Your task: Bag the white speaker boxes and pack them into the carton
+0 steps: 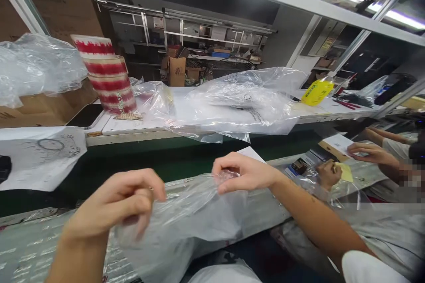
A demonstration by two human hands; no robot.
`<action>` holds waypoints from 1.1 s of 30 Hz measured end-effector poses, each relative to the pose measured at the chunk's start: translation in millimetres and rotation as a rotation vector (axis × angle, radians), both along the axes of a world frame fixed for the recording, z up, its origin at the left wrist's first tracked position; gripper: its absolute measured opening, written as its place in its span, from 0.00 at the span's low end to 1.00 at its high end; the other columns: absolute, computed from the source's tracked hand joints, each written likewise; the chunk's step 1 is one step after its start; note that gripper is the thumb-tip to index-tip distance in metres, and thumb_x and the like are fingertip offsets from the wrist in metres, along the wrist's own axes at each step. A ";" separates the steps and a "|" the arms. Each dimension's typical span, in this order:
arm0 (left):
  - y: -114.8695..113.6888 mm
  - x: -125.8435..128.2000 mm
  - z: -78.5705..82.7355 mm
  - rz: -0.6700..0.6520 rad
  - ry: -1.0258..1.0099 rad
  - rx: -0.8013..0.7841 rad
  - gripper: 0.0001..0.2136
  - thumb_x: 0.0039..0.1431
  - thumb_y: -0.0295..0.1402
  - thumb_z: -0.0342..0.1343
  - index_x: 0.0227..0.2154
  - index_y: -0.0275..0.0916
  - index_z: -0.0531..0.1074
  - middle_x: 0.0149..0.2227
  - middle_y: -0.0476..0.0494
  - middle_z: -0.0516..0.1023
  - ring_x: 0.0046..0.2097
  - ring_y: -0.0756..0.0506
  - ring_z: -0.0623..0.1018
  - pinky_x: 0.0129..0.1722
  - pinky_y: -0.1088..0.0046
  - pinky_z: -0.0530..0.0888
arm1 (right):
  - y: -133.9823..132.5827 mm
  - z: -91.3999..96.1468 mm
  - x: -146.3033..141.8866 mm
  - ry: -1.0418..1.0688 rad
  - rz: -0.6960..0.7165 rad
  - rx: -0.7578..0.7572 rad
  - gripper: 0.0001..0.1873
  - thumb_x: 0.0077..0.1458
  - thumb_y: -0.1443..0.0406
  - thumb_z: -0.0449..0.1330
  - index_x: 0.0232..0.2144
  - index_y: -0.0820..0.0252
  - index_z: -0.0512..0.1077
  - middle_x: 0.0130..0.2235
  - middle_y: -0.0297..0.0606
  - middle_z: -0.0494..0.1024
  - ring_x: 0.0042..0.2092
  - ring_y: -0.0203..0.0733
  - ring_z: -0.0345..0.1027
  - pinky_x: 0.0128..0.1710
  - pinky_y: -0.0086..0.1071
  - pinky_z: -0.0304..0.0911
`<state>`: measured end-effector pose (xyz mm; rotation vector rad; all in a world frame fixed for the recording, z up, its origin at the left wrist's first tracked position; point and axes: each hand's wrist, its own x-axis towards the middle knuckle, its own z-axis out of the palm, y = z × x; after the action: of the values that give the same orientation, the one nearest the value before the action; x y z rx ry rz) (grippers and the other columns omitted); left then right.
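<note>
A clear plastic bag hangs stretched between my two hands over the front edge of the work surface. My right hand pinches its upper right edge between thumb and fingers. On the other side, the curled fingers of my left hand close on the bag's left edge; the lower fingers are blurred and partly behind the film. I cannot make out anything inside the bag. Just behind my right hand shows the corner of a white sheet or box.
Along the raised shelf lie more clear plastic bags, a stack of red-and-white tape rolls, a phone and a yellow tag. At right, a co-worker's hands handle a small box and a yellow slip.
</note>
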<state>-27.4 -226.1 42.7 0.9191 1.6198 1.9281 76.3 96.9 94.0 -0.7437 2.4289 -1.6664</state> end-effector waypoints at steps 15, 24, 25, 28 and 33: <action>209.4 13.6 -37.0 -1.052 -0.550 0.108 0.20 0.50 0.48 0.68 0.43 0.44 0.79 0.25 0.38 0.81 0.17 0.39 0.76 0.18 0.66 0.72 | 93.5 -100.9 109.7 0.195 -0.752 -0.314 0.14 0.61 0.54 0.63 0.40 0.56 0.82 0.43 0.43 0.82 0.44 0.45 0.76 0.46 0.37 0.71; 212.1 40.3 -147.5 -1.167 -0.469 -0.398 0.17 0.61 0.49 0.58 0.36 0.40 0.81 0.21 0.40 0.79 0.17 0.47 0.74 0.12 0.79 0.60 | 169.4 -158.4 147.6 -0.229 -0.738 -0.110 0.26 0.64 0.46 0.54 0.28 0.60 0.73 0.19 0.30 0.68 0.22 0.35 0.61 0.27 0.29 0.62; 208.6 44.5 -156.1 -1.064 -0.520 -0.262 0.17 0.63 0.48 0.56 0.38 0.41 0.82 0.18 0.42 0.77 0.15 0.47 0.72 0.11 0.78 0.59 | 181.4 -164.5 148.9 -0.398 -0.587 -0.083 0.26 0.62 0.45 0.57 0.29 0.60 0.73 0.18 0.29 0.67 0.20 0.34 0.60 0.24 0.28 0.60; 204.1 57.8 -168.4 -0.618 -0.507 0.079 0.16 0.65 0.46 0.54 0.34 0.45 0.84 0.10 0.46 0.69 0.11 0.49 0.66 0.12 0.78 0.58 | 216.1 -174.2 146.4 -0.687 -0.085 -0.049 0.25 0.52 0.45 0.66 0.30 0.63 0.77 0.24 0.34 0.74 0.24 0.34 0.64 0.25 0.27 0.60; 219.9 72.4 -159.0 -0.099 -0.376 0.215 0.11 0.51 0.46 0.66 0.22 0.47 0.82 0.10 0.48 0.67 0.14 0.48 0.70 0.16 0.75 0.69 | 260.9 -165.4 121.5 -0.336 -0.028 -0.320 0.15 0.62 0.54 0.60 0.36 0.61 0.76 0.36 0.43 0.79 0.39 0.43 0.74 0.41 0.35 0.68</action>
<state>45.0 -6.2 -116.3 0.6489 1.1505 2.0825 197.8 357.8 -71.4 -0.4165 1.9820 -2.0284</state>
